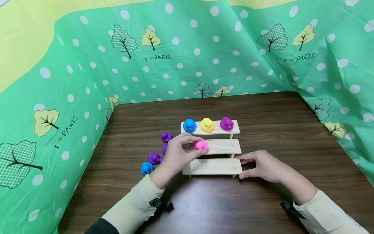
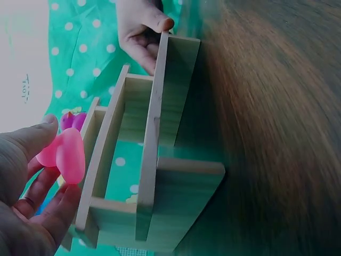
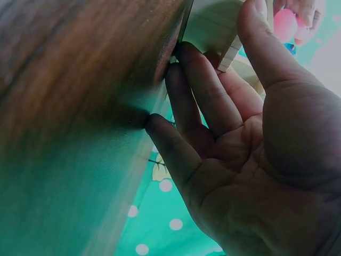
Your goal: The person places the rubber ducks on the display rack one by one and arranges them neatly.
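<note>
My left hand [image 1: 176,155] pinches a pink rubber duck [image 1: 203,145] between thumb and fingers, at the left end of the middle board of a three-step wooden stand [image 1: 223,147]. Seen from the left wrist, the duck [image 2: 72,154] shows its smooth pink side, close to the boards' edges. My right hand [image 1: 264,165] holds the right end of the lowest board [image 1: 214,166], thumb in front and fingers behind. In the right wrist view, several fingertips reach the table beside that end. On the top board stand a blue duck [image 1: 190,125], a yellow duck [image 1: 207,124] and a purple duck [image 1: 226,123].
Left of the stand, purple ducks [image 1: 166,136] and a blue duck [image 1: 146,168] lie on the dark wooden table [image 1: 263,120]; my left hand partly covers some. A green dotted cloth [image 1: 187,65] with printed trees rises around the table's back and sides.
</note>
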A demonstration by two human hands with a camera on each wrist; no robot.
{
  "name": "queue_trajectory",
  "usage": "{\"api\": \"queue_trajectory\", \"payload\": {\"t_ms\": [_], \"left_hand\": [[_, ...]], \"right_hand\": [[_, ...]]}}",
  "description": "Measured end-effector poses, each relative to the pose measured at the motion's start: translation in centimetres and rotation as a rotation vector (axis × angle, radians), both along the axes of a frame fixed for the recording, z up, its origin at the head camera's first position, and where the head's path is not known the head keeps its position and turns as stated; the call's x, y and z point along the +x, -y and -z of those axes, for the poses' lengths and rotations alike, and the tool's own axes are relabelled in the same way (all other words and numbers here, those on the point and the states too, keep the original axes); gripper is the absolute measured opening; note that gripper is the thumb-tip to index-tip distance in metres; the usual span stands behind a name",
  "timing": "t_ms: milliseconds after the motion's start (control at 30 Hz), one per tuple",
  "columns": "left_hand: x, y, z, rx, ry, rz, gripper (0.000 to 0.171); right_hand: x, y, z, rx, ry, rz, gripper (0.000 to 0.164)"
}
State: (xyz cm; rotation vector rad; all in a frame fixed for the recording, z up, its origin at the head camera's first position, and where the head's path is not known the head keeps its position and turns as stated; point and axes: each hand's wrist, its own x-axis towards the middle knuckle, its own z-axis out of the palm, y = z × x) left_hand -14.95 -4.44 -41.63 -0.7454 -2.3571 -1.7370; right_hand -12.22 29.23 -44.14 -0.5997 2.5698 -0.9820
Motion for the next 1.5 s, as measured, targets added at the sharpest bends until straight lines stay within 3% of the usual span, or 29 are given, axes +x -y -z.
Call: {"api": "queue_trajectory", "payload": {"t_ms": [533,800,1233,1500], "left_hand": [[-0.5,-3.0,0.6,-0.041,-0.001,0.02,0.033],[-0.5,-4.6,0.3,-0.059,-0.008,0.015,0.032],[-0.5,-6.8,-0.4,-0.184,-0.083,-0.037,0.035],[-0.6,-8.0,-0.3,-0.335,-0.194,-0.078,0.035]], "right_hand": [[0.0,0.1,-0.2,0.028,0.025,0.023,0.064],[-0.1,0.0,-0.1,0.035,0.018,0.02,0.065],[-0.1,0.0,-0.1,0.03,-0.015,0.006,0.064],[-0.1,0.0,-0.1,0.03,-0.015,0.005,0.065]]}}
